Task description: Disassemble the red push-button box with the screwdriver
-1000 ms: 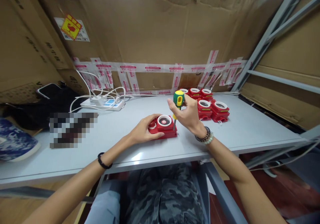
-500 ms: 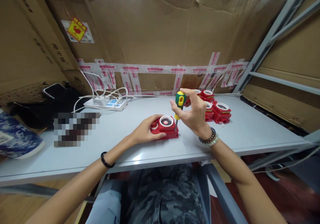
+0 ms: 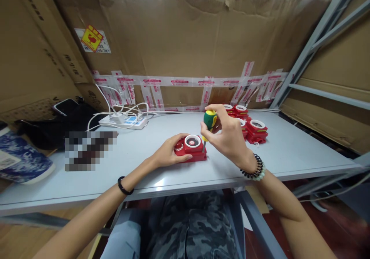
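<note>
A red device with a white ring on top [image 3: 193,147] lies on the grey table [image 3: 162,170] in front of me. My left hand [image 3: 167,152] rests on its left side and holds it down. My right hand [image 3: 228,135] grips a screwdriver with a green and yellow handle [image 3: 209,121]. The screwdriver stands upright, its tip on the device's right front corner. Behind my right hand, partly hidden by it, sits a group of several similar red devices [image 3: 254,130].
A white power strip with white cables [image 3: 124,121] lies at the back left. A black bag with a phone on it [image 3: 62,120] and a blue patterned object [image 3: 23,160] sit at the far left. Cardboard walls the back; grey metal shelving [image 3: 312,47] stands right.
My right hand has turned on the screwdriver handle, opening its fingers and then closing them round it again. The left hand stays on the device. The view has shifted slightly.
</note>
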`<action>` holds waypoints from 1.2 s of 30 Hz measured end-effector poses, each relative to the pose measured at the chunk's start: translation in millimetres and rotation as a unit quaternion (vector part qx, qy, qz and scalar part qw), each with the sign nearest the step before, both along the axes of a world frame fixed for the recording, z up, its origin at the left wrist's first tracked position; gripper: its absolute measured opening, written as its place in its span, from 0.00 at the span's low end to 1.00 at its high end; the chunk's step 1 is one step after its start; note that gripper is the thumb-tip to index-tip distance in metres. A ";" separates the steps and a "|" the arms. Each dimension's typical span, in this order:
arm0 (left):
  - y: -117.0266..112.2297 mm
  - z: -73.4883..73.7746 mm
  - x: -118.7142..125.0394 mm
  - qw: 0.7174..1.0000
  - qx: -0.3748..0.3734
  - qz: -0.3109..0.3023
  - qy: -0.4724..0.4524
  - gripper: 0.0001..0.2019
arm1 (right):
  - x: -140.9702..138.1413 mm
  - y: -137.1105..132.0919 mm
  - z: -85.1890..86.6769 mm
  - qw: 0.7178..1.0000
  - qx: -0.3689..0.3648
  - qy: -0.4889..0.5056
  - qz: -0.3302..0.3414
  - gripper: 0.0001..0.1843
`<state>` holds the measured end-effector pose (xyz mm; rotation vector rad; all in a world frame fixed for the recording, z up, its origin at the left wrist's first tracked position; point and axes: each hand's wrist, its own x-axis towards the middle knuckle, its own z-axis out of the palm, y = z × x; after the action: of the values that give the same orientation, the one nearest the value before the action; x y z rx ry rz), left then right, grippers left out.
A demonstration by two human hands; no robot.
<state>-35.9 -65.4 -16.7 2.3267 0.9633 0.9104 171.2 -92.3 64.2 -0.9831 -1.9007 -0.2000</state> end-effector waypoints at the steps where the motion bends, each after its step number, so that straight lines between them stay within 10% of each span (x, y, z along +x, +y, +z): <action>1: 0.0 0.2 0.0 1.000 0.000 0.000 -0.001 0.30 | 1.5 -1.2 1.4 1.000 -0.008 -0.009 0.003 0.15; 6: 1.1 -1.2 -0.1 1.000 0.004 0.004 -0.006 0.30 | 6.0 -1.6 12.6 0.996 -0.068 -0.064 -0.013 0.12; 13: 2.3 -2.7 -0.3 1.000 0.008 0.005 -0.006 0.30 | -3.1 6.1 30.4 0.950 -0.053 -0.205 -0.232 0.20; 25: 0.6 -1.6 0.2 1.000 0.007 0.005 -0.001 0.30 | 3.6 4.9 55.5 0.949 -0.178 -0.248 0.083 0.12; 32: 0.5 -0.7 0.8 1.000 0.010 0.006 -0.005 0.30 | -0.7 8.8 54.5 0.934 -0.138 -0.302 -0.129 0.24; 36: 0.5 -0.9 0.6 1.000 0.004 0.004 -0.002 0.30 | 4.0 7.5 59.9 0.941 -0.156 -0.296 -0.047 0.14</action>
<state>-35.3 -64.9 -17.6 2.3286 0.9704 0.9242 175.2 -84.8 124.1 -1.3356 -2.4884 -0.2794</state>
